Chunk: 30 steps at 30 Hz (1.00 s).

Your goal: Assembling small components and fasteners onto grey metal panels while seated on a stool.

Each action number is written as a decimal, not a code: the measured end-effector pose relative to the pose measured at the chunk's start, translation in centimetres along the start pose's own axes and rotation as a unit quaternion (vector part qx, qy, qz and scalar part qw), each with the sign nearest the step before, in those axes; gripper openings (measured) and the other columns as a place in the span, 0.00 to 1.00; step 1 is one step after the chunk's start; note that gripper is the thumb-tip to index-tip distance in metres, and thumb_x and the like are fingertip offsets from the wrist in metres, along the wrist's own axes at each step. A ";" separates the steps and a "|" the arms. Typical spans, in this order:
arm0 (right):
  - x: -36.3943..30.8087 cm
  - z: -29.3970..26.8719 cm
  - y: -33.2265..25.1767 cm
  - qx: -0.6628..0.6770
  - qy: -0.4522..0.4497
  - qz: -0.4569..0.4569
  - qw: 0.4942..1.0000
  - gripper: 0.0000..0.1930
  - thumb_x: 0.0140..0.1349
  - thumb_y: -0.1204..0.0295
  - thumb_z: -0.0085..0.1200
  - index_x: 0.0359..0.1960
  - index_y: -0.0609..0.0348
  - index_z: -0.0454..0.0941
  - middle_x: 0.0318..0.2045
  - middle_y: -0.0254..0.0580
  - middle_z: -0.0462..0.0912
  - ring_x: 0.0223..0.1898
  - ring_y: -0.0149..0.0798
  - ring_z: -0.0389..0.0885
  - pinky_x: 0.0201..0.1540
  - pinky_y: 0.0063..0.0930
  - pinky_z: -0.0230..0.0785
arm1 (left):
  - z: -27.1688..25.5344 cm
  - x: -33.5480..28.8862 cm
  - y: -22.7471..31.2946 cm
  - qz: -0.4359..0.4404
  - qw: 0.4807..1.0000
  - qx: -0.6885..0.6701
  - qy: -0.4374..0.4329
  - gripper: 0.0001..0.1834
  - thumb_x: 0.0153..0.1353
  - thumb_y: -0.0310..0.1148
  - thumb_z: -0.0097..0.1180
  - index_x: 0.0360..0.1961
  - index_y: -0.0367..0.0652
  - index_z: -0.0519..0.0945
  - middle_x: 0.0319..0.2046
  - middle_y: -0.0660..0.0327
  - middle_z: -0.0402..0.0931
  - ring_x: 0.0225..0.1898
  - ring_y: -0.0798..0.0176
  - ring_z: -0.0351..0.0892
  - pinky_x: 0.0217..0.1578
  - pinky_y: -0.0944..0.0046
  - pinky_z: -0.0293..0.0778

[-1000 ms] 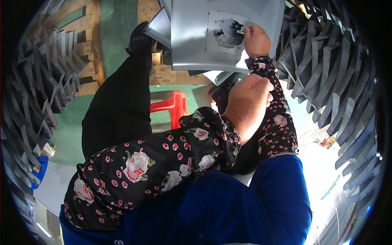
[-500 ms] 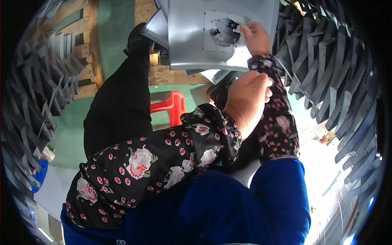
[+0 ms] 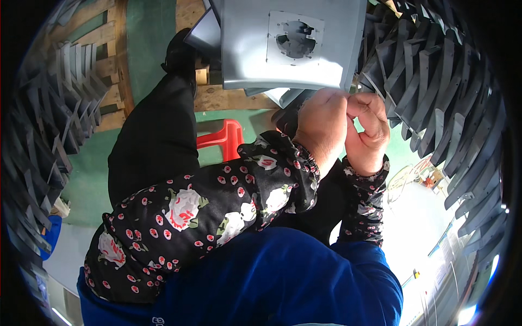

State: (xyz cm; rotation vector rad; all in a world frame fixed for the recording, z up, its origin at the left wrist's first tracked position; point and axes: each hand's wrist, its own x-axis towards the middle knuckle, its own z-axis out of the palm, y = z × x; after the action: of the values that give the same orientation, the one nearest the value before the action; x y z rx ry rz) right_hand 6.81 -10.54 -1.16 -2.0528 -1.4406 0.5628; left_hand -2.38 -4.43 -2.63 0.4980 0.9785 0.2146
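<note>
My left hand [image 3: 324, 124] is closed, its curled fingers mostly turned away. My right hand [image 3: 368, 130] pinches thumb and fingers together against the left hand's fingertips. Whatever they hold, if anything, is too small or hidden to make out. Just beyond the hands lies a large grey metal panel [image 3: 244, 46], its near edge beside my left knuckles. On the panel sits a lighter square [image 3: 275, 54] with small dark marks round its border and a notched round opening [image 3: 296, 39] in its middle.
Stacked grey metal parts [image 3: 418, 81] rise on the right, and more stacks [image 3: 38, 125] on the left. Wooden pallet boards [image 3: 228, 99] lie under the panel. A red plastic stool [image 3: 231, 138] stands near my leg. Cables [image 3: 408, 176] lie on the floor at right.
My right hand has left the panel's square and drawn back toward me to meet my left hand. The left hand has shifted only slightly.
</note>
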 end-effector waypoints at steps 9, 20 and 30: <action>0.8 2.3 5.1 0.327 0.080 0.344 0.876 0.04 0.54 0.77 0.50 0.30 0.65 0.73 0.25 0.38 0.77 0.28 0.28 0.74 0.32 0.18 0.67 | 0.3 -0.1 0.1 -0.024 0.994 -0.105 0.009 0.11 0.55 0.33 0.42 0.30 0.38 0.73 0.21 0.63 0.69 0.25 0.72 0.68 0.27 0.73 0.65; 3.0 14.0 11.4 0.022 -0.031 0.235 0.971 0.08 0.53 0.71 0.49 0.32 0.62 0.73 0.23 0.39 0.79 0.27 0.30 0.78 0.32 0.20 0.68 | 0.1 -0.3 0.9 -0.093 0.987 -0.120 -0.055 0.12 0.55 0.34 0.41 0.30 0.37 0.73 0.22 0.63 0.70 0.24 0.73 0.68 0.27 0.74 0.65; 3.3 14.0 11.2 -0.059 -0.048 0.222 0.972 0.08 0.52 0.69 0.49 0.31 0.59 0.75 0.22 0.39 0.79 0.25 0.33 0.78 0.31 0.22 0.68 | 0.0 -0.3 1.3 -0.094 0.989 -0.104 -0.042 0.11 0.55 0.34 0.43 0.28 0.37 0.72 0.21 0.63 0.70 0.23 0.73 0.68 0.26 0.74 0.65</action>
State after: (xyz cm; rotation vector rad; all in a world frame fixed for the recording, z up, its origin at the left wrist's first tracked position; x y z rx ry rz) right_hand 7.08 -7.45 -19.09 -2.4925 -1.0830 0.7775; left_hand -2.53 -3.41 -1.75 0.2214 0.9020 0.1234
